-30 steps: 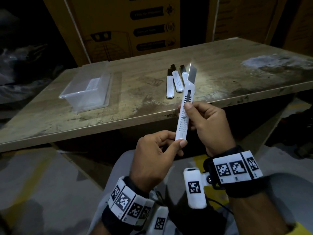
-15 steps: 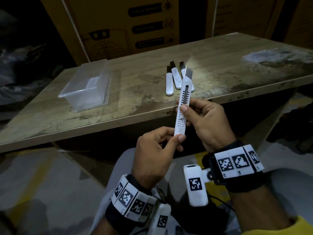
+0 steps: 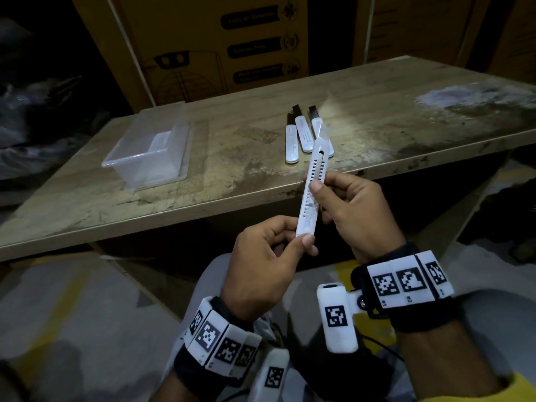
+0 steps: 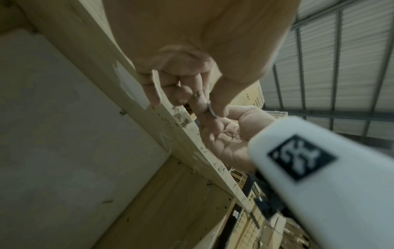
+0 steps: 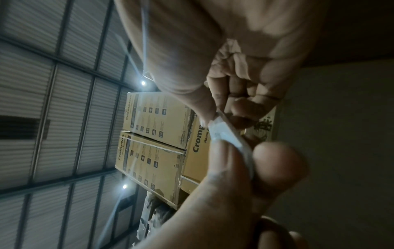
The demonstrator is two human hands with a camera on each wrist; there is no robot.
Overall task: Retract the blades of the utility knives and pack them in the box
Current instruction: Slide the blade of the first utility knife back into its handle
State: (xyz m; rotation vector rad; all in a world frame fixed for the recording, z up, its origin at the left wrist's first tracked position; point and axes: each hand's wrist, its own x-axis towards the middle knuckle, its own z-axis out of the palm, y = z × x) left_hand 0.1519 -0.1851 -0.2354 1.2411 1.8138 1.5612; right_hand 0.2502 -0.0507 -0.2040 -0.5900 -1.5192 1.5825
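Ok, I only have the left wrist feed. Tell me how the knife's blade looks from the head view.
Observer: A short tip of blade shows past the nose of the held knife; the right hand has its thumb on the slotted side.
Operator: Now give me the table.
Observer: Three knives lie side by side on the table, dark blades out.
Operator: And the box.
Observer: The clear box stands at the table's left, apart from those knives.
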